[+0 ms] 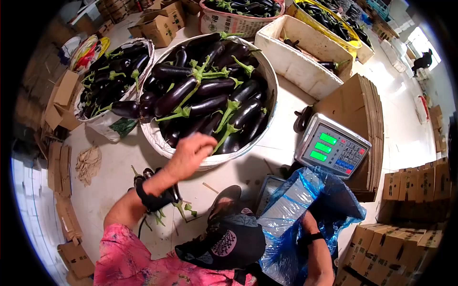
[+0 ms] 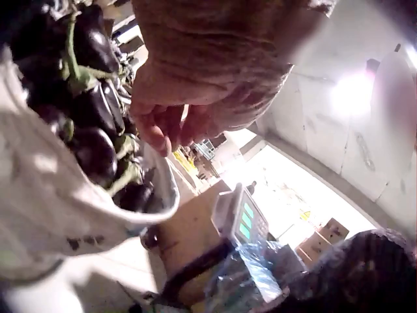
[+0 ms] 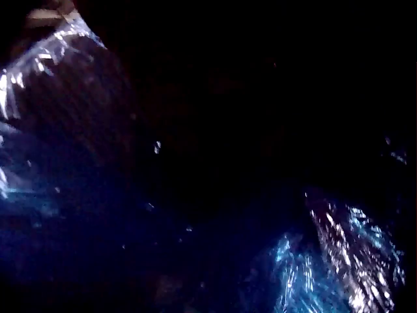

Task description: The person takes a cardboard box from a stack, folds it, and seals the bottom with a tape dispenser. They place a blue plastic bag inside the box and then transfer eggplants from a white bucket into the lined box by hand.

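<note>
My left hand point(image 1: 193, 151) hovers over the front rim of a big white sack point(image 1: 162, 148) heaped with dark purple eggplants point(image 1: 210, 88). Its fingers bend loosely, with nothing visible between them; the left wrist view shows the fingertips point(image 2: 158, 140) near the sack's edge. On the right, a blue plastic bag point(image 1: 286, 209) spreads open beside the scale. My right hand point(image 1: 309, 222) reaches down into this bag, most of it hidden by the film. Only dark, shiny blue plastic point(image 3: 306, 274) fills the right wrist view, so I cannot tell what that hand holds.
A digital scale display point(image 1: 331, 147) with green readouts stands before flattened cardboard point(image 1: 353, 102). Several loose eggplants point(image 1: 174, 193) lie on the floor below my left forearm. Another eggplant sack point(image 1: 112, 81) stands at left, a foam box point(image 1: 305, 57) behind, and stacked cartons point(image 1: 396, 248) at right.
</note>
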### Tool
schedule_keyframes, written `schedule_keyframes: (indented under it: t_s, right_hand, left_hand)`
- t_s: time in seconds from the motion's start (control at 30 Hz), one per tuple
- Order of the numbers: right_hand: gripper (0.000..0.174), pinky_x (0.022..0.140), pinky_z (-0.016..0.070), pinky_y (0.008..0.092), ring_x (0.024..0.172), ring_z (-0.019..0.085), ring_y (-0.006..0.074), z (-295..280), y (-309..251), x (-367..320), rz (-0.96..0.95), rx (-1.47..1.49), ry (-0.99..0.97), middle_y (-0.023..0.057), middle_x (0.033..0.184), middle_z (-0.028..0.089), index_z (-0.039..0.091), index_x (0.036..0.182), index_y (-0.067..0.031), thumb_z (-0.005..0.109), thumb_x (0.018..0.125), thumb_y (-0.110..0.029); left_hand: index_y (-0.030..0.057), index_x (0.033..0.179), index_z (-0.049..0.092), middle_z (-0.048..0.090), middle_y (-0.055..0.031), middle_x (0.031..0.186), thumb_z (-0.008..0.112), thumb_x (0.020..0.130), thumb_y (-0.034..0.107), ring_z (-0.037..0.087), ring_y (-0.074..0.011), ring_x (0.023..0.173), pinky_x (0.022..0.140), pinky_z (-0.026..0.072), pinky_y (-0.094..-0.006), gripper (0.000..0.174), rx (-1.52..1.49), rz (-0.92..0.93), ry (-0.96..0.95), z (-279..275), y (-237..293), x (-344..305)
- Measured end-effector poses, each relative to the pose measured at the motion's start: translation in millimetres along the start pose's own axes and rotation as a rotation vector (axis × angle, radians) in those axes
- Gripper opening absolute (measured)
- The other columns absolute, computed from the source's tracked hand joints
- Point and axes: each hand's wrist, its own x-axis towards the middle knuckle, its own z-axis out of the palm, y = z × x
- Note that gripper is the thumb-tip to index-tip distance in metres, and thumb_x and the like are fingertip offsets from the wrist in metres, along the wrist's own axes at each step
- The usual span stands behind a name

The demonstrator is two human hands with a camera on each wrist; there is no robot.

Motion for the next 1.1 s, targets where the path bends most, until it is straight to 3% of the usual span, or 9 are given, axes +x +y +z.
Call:
schedule_keyframes:
  t_s: [0.1, 0.27, 0.4, 0.47, 0.5, 0.57, 0.6, 0.9, 1.1]
  right_hand:
    - [0.024, 0.092, 0.0461, 0.0448, 0.11, 0.058, 0.0428, -22, -54, -23, -0.061, -0.166, 0.065, 0.0245, 0.108, 0.065, 0.063, 0.103, -0.0015, 0.049, 0.093, -0.019]
    - [0.032, 0.079, 0.0539, 0.0432, 0.098, 0.064, 0.0451, -44, -109, -22, 0.053, -0.658, -0.256, 0.0261, 0.109, 0.066, 0.066, 0.11, -0.0038, 0.065, 0.088, -0.026]
    - [0.028, 0.074, 0.0549, 0.0392, 0.09, 0.067, 0.0393, -62, -164, -70, -0.088, -0.762, -0.144, 0.0246, 0.099, 0.068, 0.067, 0.108, -0.0026, 0.065, 0.09, -0.024]
    - [0.027, 0.077, 0.0551, 0.0369, 0.09, 0.068, 0.0358, -73, -178, -85, -0.161, -0.488, -0.116, 0.0222, 0.099, 0.068, 0.066, 0.11, -0.0018, 0.068, 0.089, -0.019]
    - [0.027, 0.078, 0.0552, 0.0357, 0.09, 0.069, 0.034, -80, -187, -95, -0.199, -0.351, -0.104, 0.0209, 0.099, 0.069, 0.066, 0.11, -0.0014, 0.069, 0.089, -0.017]
    - [0.03, 0.081, 0.055, 0.0373, 0.091, 0.069, 0.0321, -88, -211, -110, -0.14, -0.196, -0.092, 0.0192, 0.1, 0.069, 0.065, 0.112, 0.0008, 0.07, 0.089, -0.018]
    - [0.032, 0.082, 0.055, 0.0381, 0.092, 0.069, 0.0312, -91, -221, -117, -0.109, -0.118, -0.087, 0.0183, 0.101, 0.07, 0.064, 0.113, 0.0019, 0.07, 0.089, -0.019]
    - [0.041, 0.086, 0.0495, 0.028, 0.1, 0.062, 0.014, -88, -292, -145, -0.131, 0.58, -0.029, 0.006, 0.111, 0.067, 0.062, 0.124, -0.0008, 0.069, 0.093, -0.027]
    - [0.058, 0.102, 0.0458, 0.0344, 0.119, 0.057, 0.0193, -70, -323, -147, -0.474, 0.968, 0.045, 0.0104, 0.133, 0.057, 0.043, 0.142, -0.0033, 0.067, 0.094, -0.022]
  left_hand:
    - [0.0022, 0.111, 0.065, 0.065, -0.0159, 0.101, 0.062, 0.088, 0.012, 0.065, -0.0322, 0.093, 0.082, 0.0504, -0.0379, 0.026, 0.151, 0.035, 0.097, -3, -18, 49]
    - [0.0065, 0.124, 0.045, 0.063, -0.0236, 0.099, 0.066, 0.087, 0.023, 0.062, -0.0445, 0.094, 0.079, 0.0503, -0.0511, 0.045, 0.556, -0.023, 0.056, 57, -75, 117]
    - [0.0039, 0.131, 0.042, 0.065, -0.0274, 0.083, 0.065, 0.085, 0.018, 0.062, -0.0517, 0.082, 0.073, 0.0496, -0.059, 0.053, 0.446, -0.135, 0.123, 82, -95, 141]
    - [0.0002, 0.134, 0.041, 0.065, -0.0292, 0.084, 0.065, 0.084, 0.015, 0.062, -0.0527, 0.083, 0.073, 0.0493, -0.0597, 0.058, 0.347, -0.153, 0.179, 74, -88, 141]
    - [-0.0028, 0.135, 0.045, 0.066, -0.0239, 0.081, 0.063, 0.087, 0.012, 0.067, -0.0395, 0.073, 0.063, 0.0536, -0.0488, 0.054, 0.349, -0.099, 0.243, 70, -92, 146]
    - [-0.0028, 0.129, 0.052, 0.067, -0.0147, 0.081, 0.06, 0.092, 0.011, 0.065, -0.0191, 0.067, 0.056, 0.0524, -0.0302, 0.04, -0.655, -0.493, -0.045, 38, -82, 137]
    - [-0.0002, 0.13, 0.051, 0.064, -0.0071, 0.086, 0.055, 0.097, 0.009, 0.056, -0.0064, 0.067, 0.055, 0.0451, -0.0155, 0.034, -0.807, -0.558, -0.042, 19, -45, 121]
    - [-0.0026, 0.137, 0.04, 0.055, -0.0075, 0.089, 0.06, 0.096, 0.022, 0.044, -0.005, 0.066, 0.054, 0.0376, -0.0164, 0.051, -1.474, -0.352, -0.463, -5, 75, 14]
    - [-0.003, 0.133, 0.044, 0.059, -0.0104, 0.087, 0.053, 0.102, 0.026, 0.048, -0.0059, 0.061, 0.052, 0.0386, -0.0191, 0.043, -1.502, -0.381, -0.859, 19, 145, -25]
